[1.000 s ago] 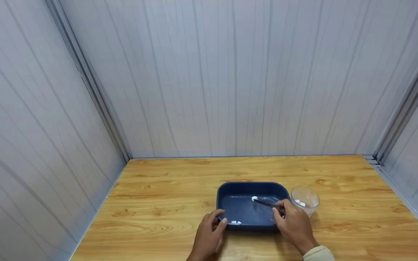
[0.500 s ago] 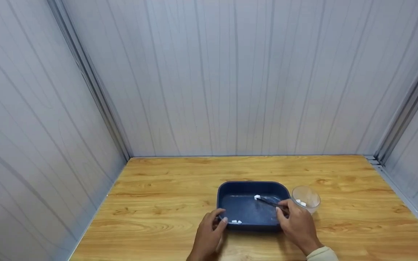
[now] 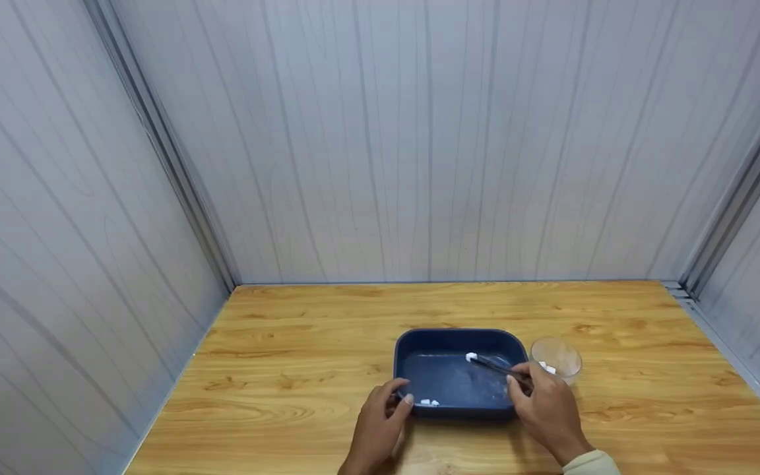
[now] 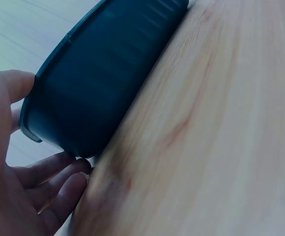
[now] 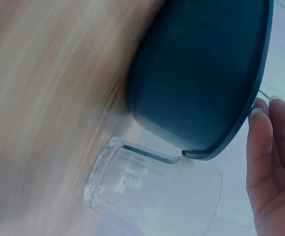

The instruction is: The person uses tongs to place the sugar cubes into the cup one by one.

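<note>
A dark blue rectangular tray sits on the wooden table. My left hand holds its near left corner; the left wrist view shows the thumb on the rim and the other fingers around the lower corner. In my right hand is a pair of dark tweezers, pinched between thumb and fingers. Its tips hold a small white piece over the tray. Small white pieces lie along the tray's near left side. Right of the tray stands a clear glass with white pieces inside.
The wooden tabletop spreads around the tray on all sides. Pale panelled walls close it in at the back, left and right. The glass stands close beside the tray's right end, partly behind the right hand.
My right hand has shifted slightly to the right, carrying the tweezers and the white piece with it. The left hand and the tray have stayed in place.
</note>
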`<state>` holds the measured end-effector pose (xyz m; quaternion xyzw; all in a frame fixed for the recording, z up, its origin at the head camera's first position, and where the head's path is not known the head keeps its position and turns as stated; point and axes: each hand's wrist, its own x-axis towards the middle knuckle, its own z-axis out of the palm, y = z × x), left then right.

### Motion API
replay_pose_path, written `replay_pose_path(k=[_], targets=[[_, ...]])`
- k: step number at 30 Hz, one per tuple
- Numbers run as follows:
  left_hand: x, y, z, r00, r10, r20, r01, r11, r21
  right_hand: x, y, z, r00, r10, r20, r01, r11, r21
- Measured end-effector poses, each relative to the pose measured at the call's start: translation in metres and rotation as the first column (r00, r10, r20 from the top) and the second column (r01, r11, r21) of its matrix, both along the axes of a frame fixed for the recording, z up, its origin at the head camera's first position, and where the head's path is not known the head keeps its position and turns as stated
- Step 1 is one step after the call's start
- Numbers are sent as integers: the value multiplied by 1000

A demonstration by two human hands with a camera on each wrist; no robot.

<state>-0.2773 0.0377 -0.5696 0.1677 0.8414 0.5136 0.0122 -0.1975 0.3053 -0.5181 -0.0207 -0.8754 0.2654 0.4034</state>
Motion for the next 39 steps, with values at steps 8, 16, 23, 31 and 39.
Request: replay_pose_path(k=[8, 16, 23, 31, 39], targets=[[1, -1, 0, 1000, 8, -1, -8, 1000, 0, 1, 0, 1, 1000, -4, -5, 4, 1000, -5], [1, -1, -2, 1000, 20, -4, -20, 1000, 1, 3, 1, 3, 1000, -4, 1, 4, 1000, -11], [2, -2, -1, 1000, 5, -10, -5, 1000, 5, 5, 5, 4, 1000, -3, -3, 3, 1000, -10], [2, -1, -1, 1000, -10, -11, 10, 1000, 13, 7, 7, 8, 1000, -19, -12, 19, 1000, -10], [2, -1, 0, 1000, -6, 3, 6, 1000, 7, 9, 9, 9, 999, -19, -33, 19, 1000, -7]])
